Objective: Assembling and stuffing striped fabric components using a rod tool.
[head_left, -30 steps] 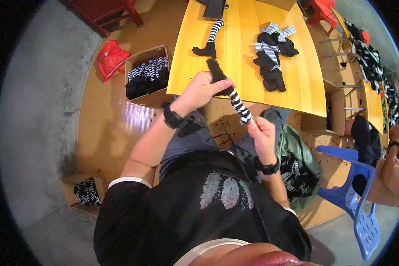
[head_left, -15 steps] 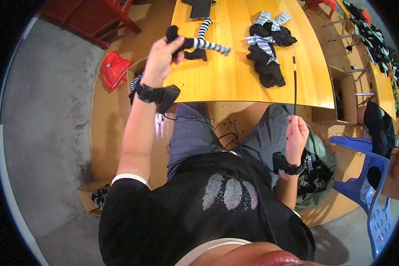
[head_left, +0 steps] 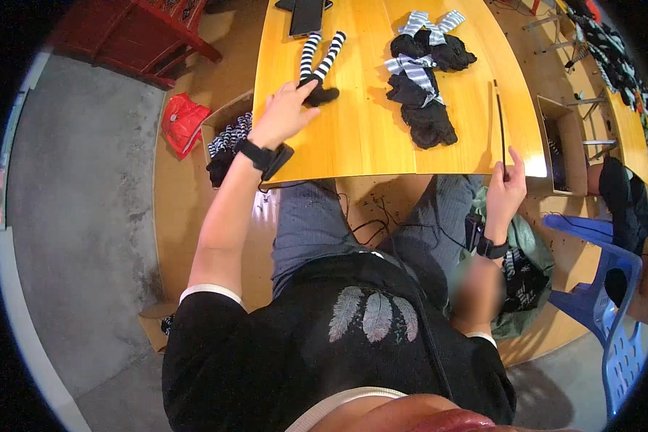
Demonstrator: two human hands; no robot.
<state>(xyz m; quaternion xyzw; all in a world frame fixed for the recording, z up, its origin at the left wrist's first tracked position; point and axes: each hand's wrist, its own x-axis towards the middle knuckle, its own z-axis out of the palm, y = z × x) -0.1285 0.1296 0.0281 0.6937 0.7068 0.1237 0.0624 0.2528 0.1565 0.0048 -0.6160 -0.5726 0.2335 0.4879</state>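
Two thin black-and-white striped stuffed legs [head_left: 330, 59] with black feet [head_left: 322, 96] lie in a V on the yellow table, their feet toward me. My left hand [head_left: 284, 114] is open over them, thumb and fingers apart, its fingertips at the black part. Close to the table's front right edge, my right hand [head_left: 507, 189] is closed round the lower end of a thin black stick [head_left: 501, 119], which points away from me. Between the hands, farther in, lie black lacy fabric pieces [head_left: 428, 126] with grey-and-white striped bows [head_left: 417, 70].
A dark phone [head_left: 307, 18] lies at the table's far left. Cardboard boxes stand by both sides, the left box [head_left: 205, 133] holding striped pieces. A red bag [head_left: 183, 124] lies left of it. To my right are a green sack [head_left: 536, 248] and a blue plastic chair [head_left: 605, 288], near another person's leg.
My left hand has set the striped leg it held down beside the other one and opened. My right hand has moved forward and right with the stick, now over the table edge.
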